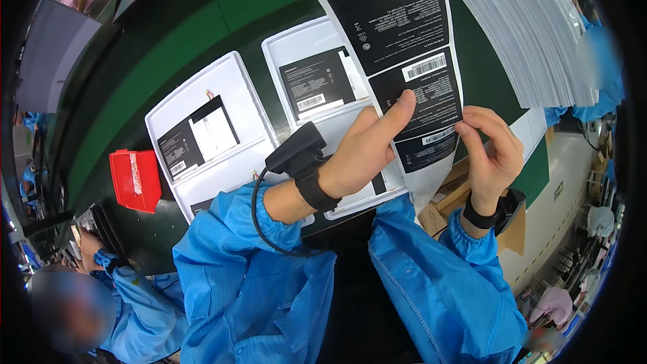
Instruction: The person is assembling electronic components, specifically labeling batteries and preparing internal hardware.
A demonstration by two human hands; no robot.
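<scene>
A long strip of black labels [404,27] with white barcode patches hangs across the middle, its pale backing curling down at the lower end. My left hand [367,152] grips the strip from its left side, thumb pressed on the printed face. At the strip's right edge, my right hand [495,148] pinches with thumb and fingertips at a label's corner. Behind my left hand, a white plastic tray [306,35] holds a flat black battery-like pack [313,79] with printed text. Another white tray [232,71] to the left holds a similar black-and-white pack [195,138].
A small red bin [135,182] sits left of the trays on the dark green table [202,20]. A tall stack of white trays [526,34] stands at the far right. Cardboard boxes [438,212] lie below. A co-worker's blue sleeve [145,303] shows at lower left.
</scene>
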